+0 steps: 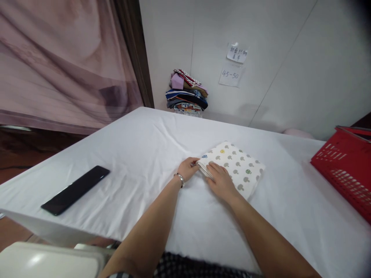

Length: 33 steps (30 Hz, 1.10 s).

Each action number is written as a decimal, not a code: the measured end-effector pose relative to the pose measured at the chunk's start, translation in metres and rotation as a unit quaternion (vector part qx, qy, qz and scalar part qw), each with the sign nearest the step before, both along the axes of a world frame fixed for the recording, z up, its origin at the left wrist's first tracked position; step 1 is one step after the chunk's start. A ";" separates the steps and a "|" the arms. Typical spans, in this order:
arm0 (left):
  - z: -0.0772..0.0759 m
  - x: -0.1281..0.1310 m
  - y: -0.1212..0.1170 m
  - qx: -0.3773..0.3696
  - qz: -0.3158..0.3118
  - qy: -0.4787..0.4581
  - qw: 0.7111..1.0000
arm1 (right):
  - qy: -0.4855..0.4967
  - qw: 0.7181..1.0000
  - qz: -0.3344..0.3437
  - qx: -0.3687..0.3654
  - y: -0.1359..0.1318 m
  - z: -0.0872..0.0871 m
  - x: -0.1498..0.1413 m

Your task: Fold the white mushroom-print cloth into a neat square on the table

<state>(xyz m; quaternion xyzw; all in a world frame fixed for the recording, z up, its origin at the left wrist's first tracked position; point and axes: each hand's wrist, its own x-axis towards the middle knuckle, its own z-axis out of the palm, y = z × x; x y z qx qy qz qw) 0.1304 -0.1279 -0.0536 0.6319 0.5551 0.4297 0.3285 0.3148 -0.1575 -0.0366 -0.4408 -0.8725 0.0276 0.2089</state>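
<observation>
A folded white cloth (236,164) with grey mushroom prints and a few coloured ones lies flat on the white-covered table, its layers stacked at the near left edge. My left hand (188,168), a bracelet at its wrist, pinches the cloth's left corner between thumb and fingers. My right hand (222,179) rests on the near left side of the cloth, fingers stretched out and lying over its top and layered edge.
The table (136,166) has a wrinkled white cover. At left lies a flat black object (77,189). A red basket (344,166) stands at the right edge. Beyond the far edge is a stack of folded cloths (187,92) against the wall. A white seat (49,260) is at lower left.
</observation>
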 end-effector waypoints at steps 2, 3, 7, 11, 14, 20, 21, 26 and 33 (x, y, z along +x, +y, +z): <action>0.000 0.001 0.000 -0.010 0.028 0.005 1.000 | 0.002 1.000 -0.002 0.001 0.000 0.000 0.000; 0.000 0.002 0.000 -0.015 0.037 0.006 0.999 | 0.006 1.000 -0.003 0.002 0.000 0.000 0.000; 0.001 0.005 0.000 -0.029 0.056 0.000 0.998 | 0.035 0.999 -0.011 -0.001 0.000 -0.001 0.000; 0.003 0.006 -0.001 -0.034 0.060 0.002 0.998 | 0.070 0.997 -0.027 0.000 0.003 -0.006 0.002; 0.006 0.006 -0.003 -0.034 0.057 0.002 0.998 | 0.085 0.995 -0.041 -0.005 0.005 -0.010 0.003; 0.004 0.008 -0.003 -0.036 0.068 0.015 0.997 | 0.106 0.993 -0.042 -0.018 0.006 -0.009 0.004; 0.004 0.008 -0.003 -0.034 0.071 0.017 0.997 | 0.109 0.993 -0.041 -0.019 0.005 -0.008 0.003; 0.004 0.011 -0.002 -0.023 0.076 0.021 0.997 | 0.129 0.990 -0.046 -0.025 0.004 -0.006 0.003; 0.008 0.012 -0.004 -0.026 0.079 0.016 0.996 | 0.108 0.993 -0.051 -0.023 0.003 -0.005 0.002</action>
